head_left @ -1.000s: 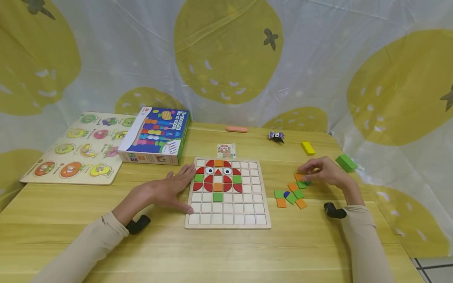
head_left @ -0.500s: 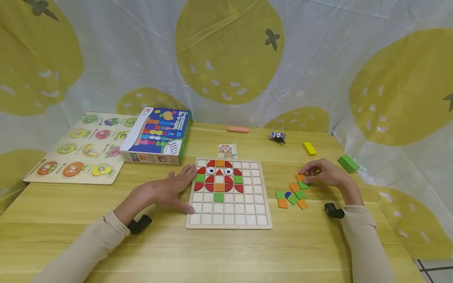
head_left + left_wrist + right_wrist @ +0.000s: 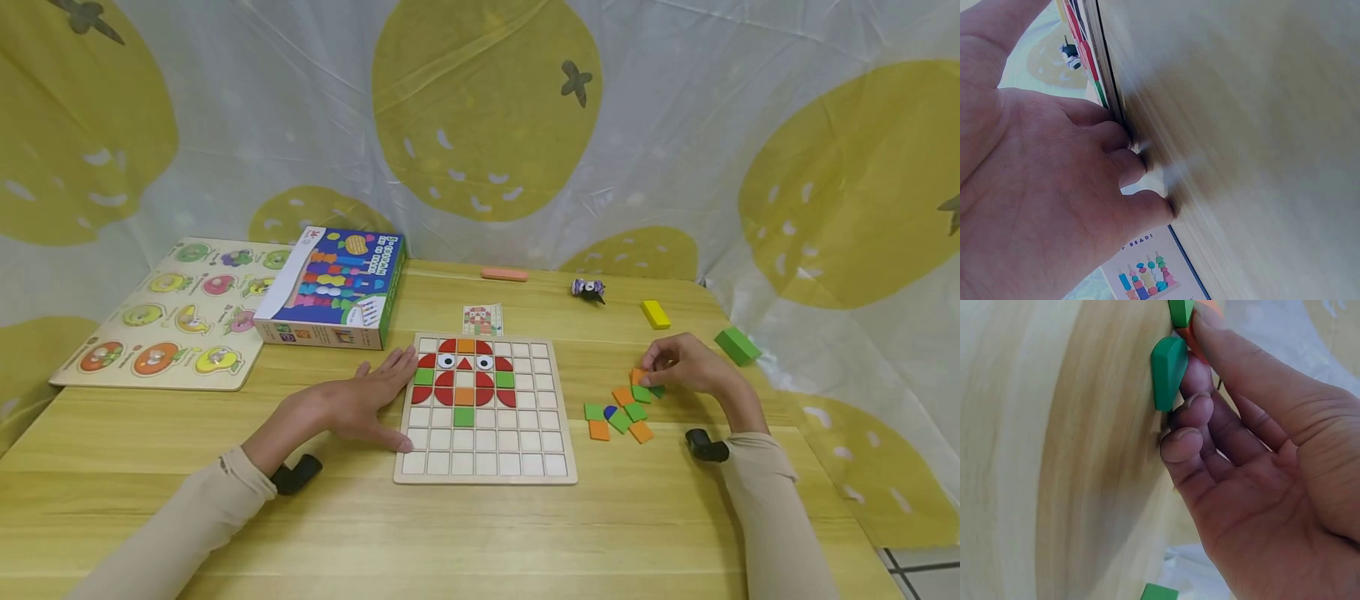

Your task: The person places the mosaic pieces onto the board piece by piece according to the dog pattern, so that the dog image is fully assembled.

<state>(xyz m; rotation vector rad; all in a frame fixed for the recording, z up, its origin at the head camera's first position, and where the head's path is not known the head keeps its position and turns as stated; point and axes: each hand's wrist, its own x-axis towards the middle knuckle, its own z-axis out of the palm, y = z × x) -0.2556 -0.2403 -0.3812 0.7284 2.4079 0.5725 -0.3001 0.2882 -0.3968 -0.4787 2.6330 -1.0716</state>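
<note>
A wooden grid board (image 3: 551, 467) lies mid-table, with red, green and orange tiles forming a face in its upper rows. My left hand (image 3: 360, 404) lies flat on the table, fingers straight against the board's left edge (image 3: 1105, 75); the left wrist view shows the left hand (image 3: 1054, 206) pressed to the wood. To the right of the board, my right hand (image 3: 678, 365) hovers over a cluster of loose tiles (image 3: 618, 412) and pinches an orange tile (image 3: 637, 375) between thumb and finger. In the right wrist view the right hand (image 3: 1200, 337) has a green tile (image 3: 1168, 372) beside its curled fingers.
A colourful toy box (image 3: 330, 287) and a fruit peg puzzle (image 3: 161, 312) sit at the left. A pattern card (image 3: 482, 319), a pink bar (image 3: 504, 274), a small striped toy (image 3: 587, 288), a yellow block (image 3: 655, 314) and a green block (image 3: 737, 346) lie further back and right.
My right hand's fingers have closed slightly on the orange tile and tipped it up a little. The left hand stays put.
</note>
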